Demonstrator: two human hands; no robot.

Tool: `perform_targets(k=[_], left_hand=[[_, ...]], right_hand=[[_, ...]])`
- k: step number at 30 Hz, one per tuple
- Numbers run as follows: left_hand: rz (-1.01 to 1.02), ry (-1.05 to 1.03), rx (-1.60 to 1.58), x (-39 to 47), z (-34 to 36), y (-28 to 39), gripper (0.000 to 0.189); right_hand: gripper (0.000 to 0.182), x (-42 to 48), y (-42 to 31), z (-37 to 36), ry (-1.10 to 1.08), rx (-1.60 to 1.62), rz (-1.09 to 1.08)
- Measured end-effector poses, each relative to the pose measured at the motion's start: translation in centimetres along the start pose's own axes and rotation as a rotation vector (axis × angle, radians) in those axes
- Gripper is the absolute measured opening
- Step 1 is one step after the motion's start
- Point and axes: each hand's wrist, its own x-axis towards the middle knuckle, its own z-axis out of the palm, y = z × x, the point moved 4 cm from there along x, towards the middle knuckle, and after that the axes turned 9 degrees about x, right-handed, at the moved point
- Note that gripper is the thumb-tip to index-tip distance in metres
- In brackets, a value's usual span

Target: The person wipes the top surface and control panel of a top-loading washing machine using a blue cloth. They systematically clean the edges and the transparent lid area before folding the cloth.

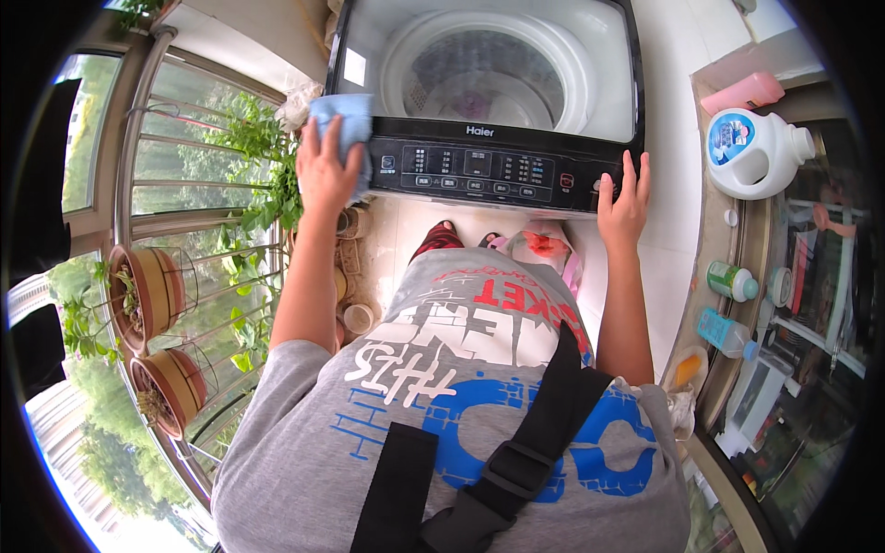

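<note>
A Haier top-loading washing machine stands before me, its black control panel (477,169) nearest to me. Through the clear window of its lid (594,41) the round drum opening (484,76) shows. My left hand (328,169) presses a light blue cloth (346,114) onto the panel's left end, fingers spread over it. Part of the cloth hangs past the machine's left corner. My right hand (623,207) rests on the panel's right end, fingers apart, with nothing held in it.
Potted plants (162,294) hang by the barred window at left. On the right ledge stand or lie a white detergent jug (757,176), a pink bottle (743,93), a green-labelled bottle (726,280) and a blue-labelled bottle (722,332). Small pots (358,319) and a plastic bag (536,245) are on the floor.
</note>
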Motion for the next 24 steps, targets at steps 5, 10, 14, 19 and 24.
perform_targets(k=[5,10,14,19,24], left_hand=[[-0.194,0.010,-0.186,-1.2,2.9,-4.2,0.068],[-0.212,0.042,0.026,-1.4,2.7,-0.9,0.071],[-0.205,0.042,0.086,-1.8,2.2,1.1,0.070],[-0.156,0.046,0.087,-1.9,1.4,3.4,0.070],[-0.089,0.017,0.059,-2.2,1.1,5.8,0.069]], right_hand=[[0.054,0.2,-0.5,0.0,0.015,0.004,0.014],[0.054,0.1,-0.1,-0.1,0.032,-0.017,-0.017],[0.055,0.1,-0.1,-0.1,0.040,-0.012,-0.007],[0.055,0.1,-0.2,0.0,0.047,-0.012,-0.014],[0.055,0.2,-0.3,0.0,0.046,-0.012,-0.021]])
